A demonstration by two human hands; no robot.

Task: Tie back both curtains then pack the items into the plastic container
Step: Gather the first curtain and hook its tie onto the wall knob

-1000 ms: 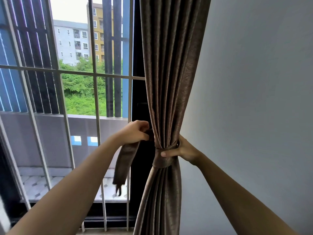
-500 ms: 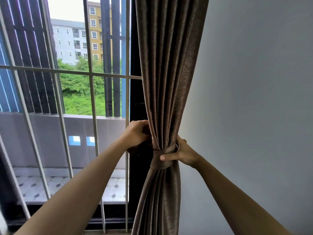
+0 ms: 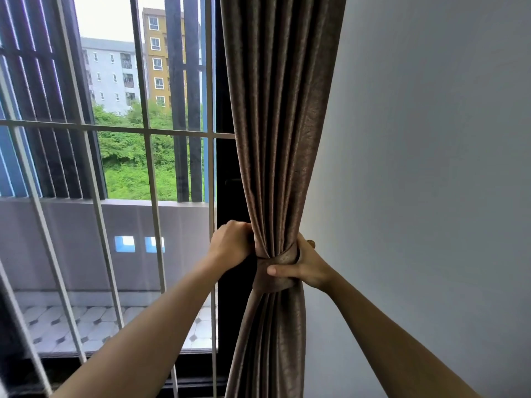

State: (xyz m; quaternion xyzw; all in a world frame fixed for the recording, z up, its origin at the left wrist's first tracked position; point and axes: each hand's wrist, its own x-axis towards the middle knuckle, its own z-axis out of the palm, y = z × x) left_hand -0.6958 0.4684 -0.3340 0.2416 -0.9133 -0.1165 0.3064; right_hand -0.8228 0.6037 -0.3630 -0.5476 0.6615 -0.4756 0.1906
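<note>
Curtain (image 3: 275, 124): brown, hanging at right edge of window (image 3: 149, 168), hard against wall (image 3: 431, 168). Gathered into one bundle at mid-height, pleats fanning out above and below the pinch.

Tie (image 3: 277, 284): same brown fabric, wrapped once round the bundle, sitting snug, slightly tilted, higher on the right.

Left hand (image 3: 231, 242): at curtain's left edge, level with top of tie, touching the fabric. Fingers curled tight into a fist on tie's left end; fingertips hidden behind the fold.

Right hand (image 3: 306, 267): at curtain's right edge, clamped on tie. Thumb (image 3: 280, 272) flat across tie's front, pointing left; other fingers wrapped round the back of the bundle, mostly hidden, one tip showing beside the wall.

Forearms: both up from bottom edge of view, bare, one either side of the curtain.

Beyond window bars: balcony, trees, apartment blocks.
</note>
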